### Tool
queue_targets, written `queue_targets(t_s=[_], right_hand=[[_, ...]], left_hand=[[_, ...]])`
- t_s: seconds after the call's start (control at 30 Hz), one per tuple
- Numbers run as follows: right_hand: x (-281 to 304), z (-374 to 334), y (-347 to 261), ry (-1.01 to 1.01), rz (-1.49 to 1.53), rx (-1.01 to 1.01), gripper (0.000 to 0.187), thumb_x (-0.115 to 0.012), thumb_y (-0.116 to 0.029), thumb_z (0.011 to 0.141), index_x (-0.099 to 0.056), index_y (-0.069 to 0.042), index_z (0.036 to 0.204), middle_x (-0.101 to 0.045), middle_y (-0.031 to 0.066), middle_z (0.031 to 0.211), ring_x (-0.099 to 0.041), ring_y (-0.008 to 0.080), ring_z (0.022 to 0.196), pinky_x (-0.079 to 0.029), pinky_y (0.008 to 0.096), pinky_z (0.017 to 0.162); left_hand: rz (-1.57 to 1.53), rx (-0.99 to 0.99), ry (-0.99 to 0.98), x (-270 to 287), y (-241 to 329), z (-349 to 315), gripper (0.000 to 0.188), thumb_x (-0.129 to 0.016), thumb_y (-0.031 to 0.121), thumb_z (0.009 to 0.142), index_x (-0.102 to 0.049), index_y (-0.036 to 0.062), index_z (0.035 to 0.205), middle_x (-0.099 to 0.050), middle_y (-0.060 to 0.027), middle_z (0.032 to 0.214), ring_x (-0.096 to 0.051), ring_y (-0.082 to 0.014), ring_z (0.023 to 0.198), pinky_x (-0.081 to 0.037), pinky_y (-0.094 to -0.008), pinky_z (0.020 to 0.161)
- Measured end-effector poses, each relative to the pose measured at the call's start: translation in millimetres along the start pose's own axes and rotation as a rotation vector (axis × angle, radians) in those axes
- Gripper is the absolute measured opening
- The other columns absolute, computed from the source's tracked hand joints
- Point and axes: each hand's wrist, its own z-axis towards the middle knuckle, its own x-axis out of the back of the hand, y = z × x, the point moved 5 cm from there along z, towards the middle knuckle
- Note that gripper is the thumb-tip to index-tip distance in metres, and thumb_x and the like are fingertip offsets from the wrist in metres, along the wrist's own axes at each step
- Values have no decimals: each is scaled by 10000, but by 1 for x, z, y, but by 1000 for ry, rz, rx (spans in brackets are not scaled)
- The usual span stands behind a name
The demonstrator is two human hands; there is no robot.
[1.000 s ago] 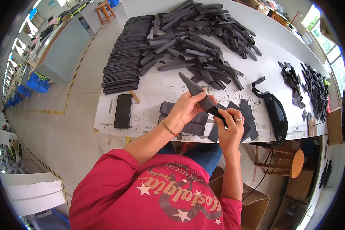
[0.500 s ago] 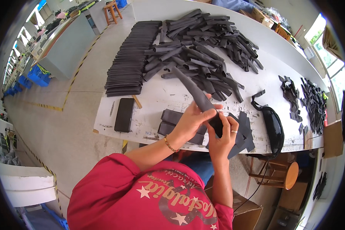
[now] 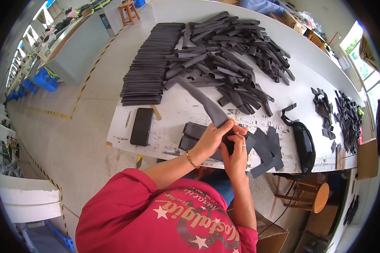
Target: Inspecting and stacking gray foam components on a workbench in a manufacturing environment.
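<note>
A long dark grey fabric sleeve (image 3: 203, 102) slants up and away over the table's front part. My left hand (image 3: 210, 141) is closed around its near end, thumb on top. My right hand (image 3: 235, 155), with a ring on one finger, pinches dark material at that same end; whether this is the sleeve's edge or a separate piece I cannot tell. Folded dark pieces (image 3: 191, 134) lie partly behind my left hand. Beside my right hand, flat black rectangular pieces (image 3: 264, 147) are fanned out, some over the table's edge.
Farther back on the white table (image 3: 169, 120) are a neat stack of flat sleeves (image 3: 145, 63) and a loose heap of sleeves (image 3: 232, 55). A black phone (image 3: 142, 126) lies left, a black mesh pouch (image 3: 303, 141) right. Black scraps (image 3: 346, 118) cover the far right; a wooden stool (image 3: 321, 197) stands below.
The sleeve's near end has come down and slightly left, and it now bends more. My right hand has drawn closer to my left, covering the dark opening seen before.
</note>
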Motion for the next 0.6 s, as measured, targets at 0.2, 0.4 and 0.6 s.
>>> queue_targets(t_s=[0.2,0.4,0.6], right_hand=[[-3,6,-7,-80,13,10,310,-704,-20,793,-524,6,1045,-570,244,1042,-585,423,937,-489,436,779],[-7,23,-23,-60,-77,84,366,-722,-8,766,-510,0,1064,-569,211,1030,-589,393,868,-488,432,724],[-2,6,-6,-157,-11,53,322,-699,13,790,-491,-5,1036,-562,202,1045,-587,388,880,-497,449,696]], left_hand=[[-18,-18,-16,11,14,5,286,-545,298,986,-593,19,941,-696,-149,941,-655,-215,926,-509,-343,870],[-112,79,72,13,12,-1,269,-549,305,982,-561,40,938,-689,-181,1040,-648,-214,972,-496,-351,884],[-209,39,86,15,11,-1,234,-557,304,980,-544,81,910,-676,-181,1095,-638,-210,1029,-498,-335,870]])
